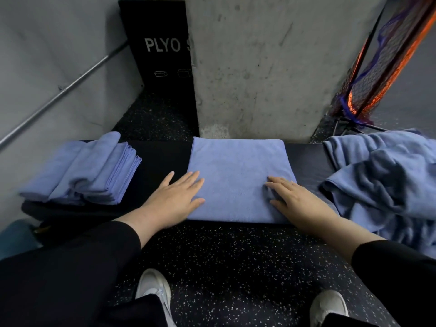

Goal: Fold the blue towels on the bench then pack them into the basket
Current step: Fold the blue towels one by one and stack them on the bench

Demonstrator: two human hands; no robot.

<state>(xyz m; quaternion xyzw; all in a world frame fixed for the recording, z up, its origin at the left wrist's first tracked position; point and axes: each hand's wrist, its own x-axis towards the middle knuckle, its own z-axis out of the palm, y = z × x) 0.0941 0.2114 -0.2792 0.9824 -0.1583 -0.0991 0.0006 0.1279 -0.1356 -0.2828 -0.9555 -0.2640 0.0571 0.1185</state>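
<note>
No basket showing. Folded towel (238, 182) is lying flat mid-bench (162, 159), long axis running 12 to 6. I'm pressing it w/ both palms, fingers straight: left hand (174, 201) at its 8 o'clock edge, right hand (297, 204) at 4. Folded stack (82, 171) sitting at 9, loose pile (387, 182) at 3.

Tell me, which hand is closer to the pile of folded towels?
Left. The left hand lies just right of the pile of folded towels; the right hand lies farther right, across the flat towel.
</note>
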